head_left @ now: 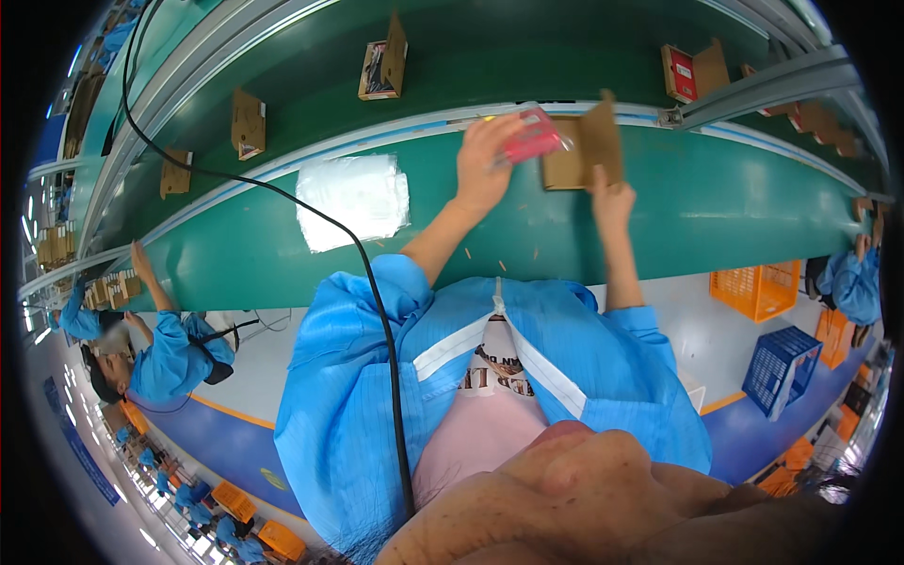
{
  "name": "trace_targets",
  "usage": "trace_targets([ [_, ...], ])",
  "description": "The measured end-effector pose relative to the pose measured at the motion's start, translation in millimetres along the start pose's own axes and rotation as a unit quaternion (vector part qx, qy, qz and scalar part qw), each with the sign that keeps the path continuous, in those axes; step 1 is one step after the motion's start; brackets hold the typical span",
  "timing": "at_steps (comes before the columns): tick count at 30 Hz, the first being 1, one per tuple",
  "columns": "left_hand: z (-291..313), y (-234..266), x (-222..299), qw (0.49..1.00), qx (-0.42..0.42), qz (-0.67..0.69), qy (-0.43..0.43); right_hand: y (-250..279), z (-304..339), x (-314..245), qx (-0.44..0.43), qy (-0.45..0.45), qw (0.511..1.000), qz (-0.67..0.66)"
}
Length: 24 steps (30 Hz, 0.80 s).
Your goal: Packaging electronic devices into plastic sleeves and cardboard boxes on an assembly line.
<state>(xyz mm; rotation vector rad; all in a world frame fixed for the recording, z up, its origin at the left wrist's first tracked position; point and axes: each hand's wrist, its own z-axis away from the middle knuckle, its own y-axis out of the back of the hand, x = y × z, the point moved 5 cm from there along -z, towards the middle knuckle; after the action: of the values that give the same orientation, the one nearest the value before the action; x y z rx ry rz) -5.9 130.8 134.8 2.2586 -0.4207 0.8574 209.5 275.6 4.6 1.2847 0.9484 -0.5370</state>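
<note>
The left hand holds a flat red packet in clear plastic between its fingers, beside an open brown cardboard box at the green surface. The right hand's fingers grip the box's raised lid. Beyond, a second open cardboard box contains a red item.

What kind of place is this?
Probably a factory packing line: the person's left hand holds a red packet beside an open cardboard box, similar boxes stand along a green surface, and people in blue are nearby.
</note>
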Motion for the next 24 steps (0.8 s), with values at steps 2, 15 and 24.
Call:
trace_targets([
  [2,16.2,-18.3,-6.5,0.994,0.002,0.088,0.06,-33.6,34.2,-39.6,-0.012,0.097,0.993,-0.067],
  [15,44.7,-38.6,-46.9,0.911,-0.224,-0.269,0.22,-58.0,56.6,-78.4,-0.102,0.104,0.989,0.003],
  [24,47.6,-37.3,-54.0,0.925,-0.235,-0.298,-0.035,-64.3,49.9,-80.3,-0.119,0.121,0.985,0.009],
])
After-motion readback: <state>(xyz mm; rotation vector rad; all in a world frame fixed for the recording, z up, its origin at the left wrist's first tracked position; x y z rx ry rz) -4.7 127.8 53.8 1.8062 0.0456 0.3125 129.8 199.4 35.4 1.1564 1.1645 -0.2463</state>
